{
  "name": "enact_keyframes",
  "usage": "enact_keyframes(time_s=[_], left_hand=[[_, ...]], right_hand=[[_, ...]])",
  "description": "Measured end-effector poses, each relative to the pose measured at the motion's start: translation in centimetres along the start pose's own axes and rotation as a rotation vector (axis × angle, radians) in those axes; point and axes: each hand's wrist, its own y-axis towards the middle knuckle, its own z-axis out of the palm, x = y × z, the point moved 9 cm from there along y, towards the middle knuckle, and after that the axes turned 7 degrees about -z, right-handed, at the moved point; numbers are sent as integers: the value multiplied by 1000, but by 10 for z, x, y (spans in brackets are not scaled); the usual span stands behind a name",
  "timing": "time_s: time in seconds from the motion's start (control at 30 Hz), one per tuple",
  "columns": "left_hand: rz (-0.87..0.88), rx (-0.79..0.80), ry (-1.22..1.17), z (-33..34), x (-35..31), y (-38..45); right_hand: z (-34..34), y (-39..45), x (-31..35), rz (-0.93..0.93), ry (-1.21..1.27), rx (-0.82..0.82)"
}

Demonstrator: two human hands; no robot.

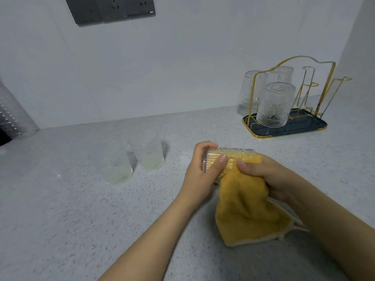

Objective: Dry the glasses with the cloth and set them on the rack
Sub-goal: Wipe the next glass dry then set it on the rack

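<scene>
My left hand (pixel 199 169) grips a ribbed clear glass (pixel 233 155) lying sideways above the counter, base to the left. A yellow cloth (pixel 247 207) is stuffed into its mouth and hangs down below. My right hand (pixel 267 175) grips the cloth at the glass's mouth. Two more clear glasses, one nearer (pixel 114 163) and one farther (pixel 148 151), stand upright on the counter to the left. The gold wire rack (pixel 316 94) on a dark tray (pixel 304 129) at the back right holds three glasses upside down, the front one (pixel 274 106) clearest.
A speckled grey counter (pixel 81 209) meets a white wall. A dark socket panel (pixel 113 10) is on the wall at the top left. A clear textured object (pixel 12 114) stands at the far left edge. Several rack pegs on the right side are bare.
</scene>
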Motion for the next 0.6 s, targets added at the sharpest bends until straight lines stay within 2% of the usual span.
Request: enact_keyframes(time_s=[0.13,0.2,0.33,0.37,0.43,0.5,0.6], left_hand=[[-12,-57,-1,-6,-2,5],[-68,-68,7,-5,1,7],[-433,-15,-151,2,26,6],[-517,14,-152,4,31,4],[-583,54,-99,4,34,2],[-488,62,10,1,31,5],[-123,12,189,-2,7,7]], right_hand=[[3,0,7,-85,-74,14],[5,-2,10,-116,-195,26],[14,-1,12,-175,-669,75],[17,0,10,-165,-734,100],[16,1,7,-133,-701,116],[8,0,9,-110,-495,84],[-3,1,6,-31,-72,6]])
